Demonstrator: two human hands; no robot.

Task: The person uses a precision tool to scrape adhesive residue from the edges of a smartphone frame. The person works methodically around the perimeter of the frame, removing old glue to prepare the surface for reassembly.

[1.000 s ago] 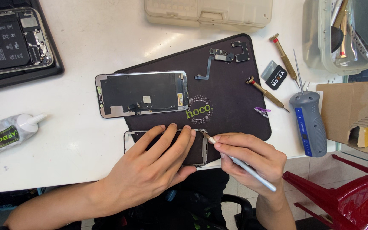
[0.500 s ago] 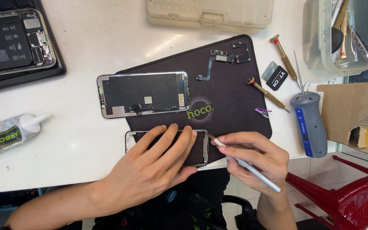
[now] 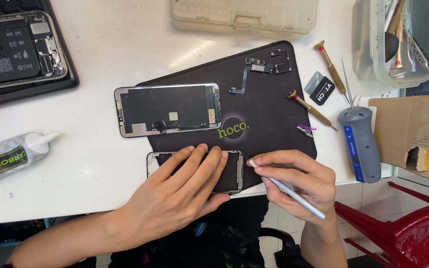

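In the upper left of my frame I see an opened phone body (image 3: 18, 49) in a black tray. A glue tube (image 3: 11, 158) lies at left, a beige parts case (image 3: 244, 15) at top centre, two brass-handled screwdrivers (image 3: 311, 106) right of centre, and a red stool (image 3: 403, 231) at lower right.

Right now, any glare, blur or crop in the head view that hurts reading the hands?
Head view: sharp, evenly lit; a soft glare streak on the white table; left hand covers most of the phone frame; right hand and its slim silver tool are crisp; the tool's tip is too small to resolve.
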